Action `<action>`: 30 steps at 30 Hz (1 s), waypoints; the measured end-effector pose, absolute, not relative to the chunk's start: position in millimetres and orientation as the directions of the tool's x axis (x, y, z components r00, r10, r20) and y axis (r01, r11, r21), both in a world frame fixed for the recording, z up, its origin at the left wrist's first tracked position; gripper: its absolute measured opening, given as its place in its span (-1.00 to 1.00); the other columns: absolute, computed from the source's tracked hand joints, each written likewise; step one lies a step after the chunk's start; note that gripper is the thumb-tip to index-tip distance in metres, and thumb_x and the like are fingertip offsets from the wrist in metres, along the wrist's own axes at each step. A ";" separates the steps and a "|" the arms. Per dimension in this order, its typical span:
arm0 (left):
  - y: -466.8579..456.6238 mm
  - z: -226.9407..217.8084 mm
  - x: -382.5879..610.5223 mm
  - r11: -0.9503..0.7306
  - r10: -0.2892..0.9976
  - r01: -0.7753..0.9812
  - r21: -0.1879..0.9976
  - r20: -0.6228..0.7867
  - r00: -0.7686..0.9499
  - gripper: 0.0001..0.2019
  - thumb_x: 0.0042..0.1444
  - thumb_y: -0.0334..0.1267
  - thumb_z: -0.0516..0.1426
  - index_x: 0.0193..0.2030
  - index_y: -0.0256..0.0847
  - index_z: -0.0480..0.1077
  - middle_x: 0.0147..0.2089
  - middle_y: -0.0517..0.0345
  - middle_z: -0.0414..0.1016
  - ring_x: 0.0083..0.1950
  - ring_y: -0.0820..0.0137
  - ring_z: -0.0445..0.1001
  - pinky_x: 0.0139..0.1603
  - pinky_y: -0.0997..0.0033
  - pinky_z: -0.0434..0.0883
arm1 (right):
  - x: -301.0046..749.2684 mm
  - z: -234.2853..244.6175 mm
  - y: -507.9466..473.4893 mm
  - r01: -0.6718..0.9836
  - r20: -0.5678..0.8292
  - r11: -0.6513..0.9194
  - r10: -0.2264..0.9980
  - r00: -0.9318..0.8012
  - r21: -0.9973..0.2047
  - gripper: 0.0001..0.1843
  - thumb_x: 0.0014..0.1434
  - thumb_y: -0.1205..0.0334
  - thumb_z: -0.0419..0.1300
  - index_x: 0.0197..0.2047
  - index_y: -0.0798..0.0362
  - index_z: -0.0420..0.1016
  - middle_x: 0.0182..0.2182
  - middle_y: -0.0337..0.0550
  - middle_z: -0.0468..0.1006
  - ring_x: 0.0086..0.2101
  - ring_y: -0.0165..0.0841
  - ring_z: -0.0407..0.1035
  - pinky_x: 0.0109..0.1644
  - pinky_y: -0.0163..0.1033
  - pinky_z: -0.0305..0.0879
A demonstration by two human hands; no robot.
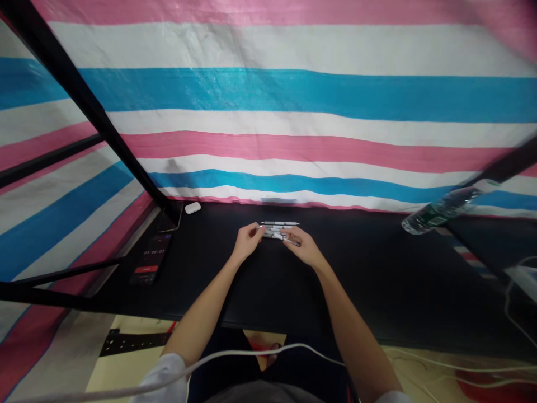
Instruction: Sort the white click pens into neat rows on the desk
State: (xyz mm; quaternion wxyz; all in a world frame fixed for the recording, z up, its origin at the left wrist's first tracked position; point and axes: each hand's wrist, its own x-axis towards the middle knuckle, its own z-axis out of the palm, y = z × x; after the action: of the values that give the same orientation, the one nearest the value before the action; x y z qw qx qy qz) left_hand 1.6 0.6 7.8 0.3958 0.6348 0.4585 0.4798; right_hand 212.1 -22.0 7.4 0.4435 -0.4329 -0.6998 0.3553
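Several white-and-grey pens (274,235) lie close together on the black table (268,285), roughly side by side. A separate pen (280,223) lies straight just beyond them. My left hand (246,242) is at the left ends of the group, its thumb and fingers closed on a pen end. At the right ends, my right hand (305,246) has its fingers curled around a pen (291,242) that slants out under them. The fingertips partly cover the pens, so which ones each hand grips is hard to make out.
A phone showing a timer (151,260) lies at the left, with another dark flat device (171,218) behind it. Near the back edge sits a small white case (193,208). A clear plastic bottle (440,211) stands at the right. A white cable (235,352) crosses before my body.
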 end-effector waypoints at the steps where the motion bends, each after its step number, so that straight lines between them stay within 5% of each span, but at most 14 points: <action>1: 0.1 8.4 1.4 -0.281 0.959 0.228 0.932 0.262 0.109 -0.57 0.14 0.00 0.12 -0.62 -0.23 0.25 -0.66 0.28 0.23 -0.57 0.52 0.17 -0.48 0.49 0.14 | 212.6 8.2 -22.4 0.341 0.341 0.415 0.904 -0.257 -0.844 -0.74 0.14 0.19 0.19 -0.09 -0.04 0.56 -0.33 -0.16 0.40 -0.33 -0.32 0.35 -0.17 -0.17 0.33; 5: -0.3 8.4 0.7 -0.310 0.951 0.249 0.918 0.296 0.089 -0.53 0.17 0.00 0.10 -0.66 -0.24 0.22 -0.67 0.27 0.19 -0.58 0.53 0.16 -0.50 0.49 0.13 | 214.8 6.8 -22.0 0.396 0.414 0.492 0.870 -0.268 -0.776 -0.78 0.13 0.27 0.15 -0.16 -0.02 0.56 -0.27 -0.11 0.47 -0.24 -0.27 0.41 -0.09 -0.15 0.35; 10: 1.9 4.0 1.3 -0.289 0.954 0.118 0.950 0.276 0.118 -0.69 0.13 -0.01 0.16 -0.41 -0.26 0.42 -0.48 0.19 0.42 -0.47 0.48 0.35 -0.42 0.49 0.30 | 213.2 1.8 -22.1 0.389 0.320 0.406 0.909 -0.268 -0.827 -0.69 0.16 0.23 0.14 -0.03 0.04 0.50 -0.19 -0.07 0.58 -0.22 -0.25 0.49 -0.10 -0.16 0.41; 15: 1.1 8.1 2.8 -0.280 0.953 0.016 0.960 0.276 0.124 -0.72 0.11 -0.04 0.19 -0.28 -0.26 0.48 -0.40 0.13 0.46 -0.43 0.46 0.39 -0.43 0.49 0.34 | 211.5 5.0 -24.4 0.378 0.348 0.456 0.881 -0.321 -0.806 -0.63 0.25 0.16 0.09 0.08 -0.03 0.50 -0.01 -0.04 0.57 -0.03 -0.18 0.47 0.02 -0.11 0.39; 23: 8.8 12.8 -2.9 -0.260 0.964 -0.230 0.938 0.240 -0.111 -0.72 0.10 -0.05 0.20 -0.26 -0.28 0.47 -0.46 0.14 0.43 -0.45 0.47 0.38 -0.46 0.49 0.32 | 215.8 4.5 -23.3 0.412 0.320 0.407 0.909 -0.265 -0.815 -0.63 0.25 0.13 0.09 0.05 0.03 0.54 -0.18 -0.03 0.63 -0.27 -0.26 0.52 -0.15 -0.17 0.43; 30: 13.1 13.1 -5.0 -0.167 0.973 -0.412 0.896 0.083 -0.213 -0.87 0.03 -0.25 0.15 -0.44 -0.26 0.34 -0.45 0.15 0.42 -0.41 0.46 0.43 -0.27 0.41 0.40 | 215.5 2.0 -22.1 0.393 0.299 0.373 0.924 -0.237 -0.841 -0.63 0.23 0.11 0.10 0.03 0.03 0.54 -0.23 -0.05 0.62 -0.38 -0.31 0.50 -0.23 -0.20 0.42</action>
State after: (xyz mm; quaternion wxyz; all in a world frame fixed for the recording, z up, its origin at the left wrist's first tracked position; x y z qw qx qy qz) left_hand -5.0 13.1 13.1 0.5139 0.3597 0.3904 0.6739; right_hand 215.5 -22.1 2.0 0.4137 -0.4588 -0.7177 0.3212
